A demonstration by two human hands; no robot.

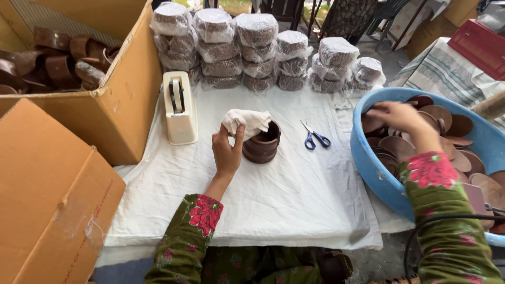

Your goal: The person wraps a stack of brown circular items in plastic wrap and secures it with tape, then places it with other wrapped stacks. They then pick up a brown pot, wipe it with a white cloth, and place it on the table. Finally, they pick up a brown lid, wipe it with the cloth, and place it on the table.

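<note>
My left hand (227,150) pinches a crumpled white cloth (246,121) that drapes over the rim of a short stack of brown clay cups (263,144) on the white sheet (294,200). My right hand (397,115) reaches into a big blue tub (376,173) at the right. Its fingers are curled on the brown clay lids (421,139) piled inside. Whether it grips one lid I cannot tell. Both sleeves are green with red flowers.
Blue-handled scissors (314,138) lie right of the cups. A cream tape dispenser (179,108) stands at the left. Plastic-wrapped stacks (258,52) line the far edge. An open cardboard box (113,89) holds brown clay cups; a second box (47,205) sits near left.
</note>
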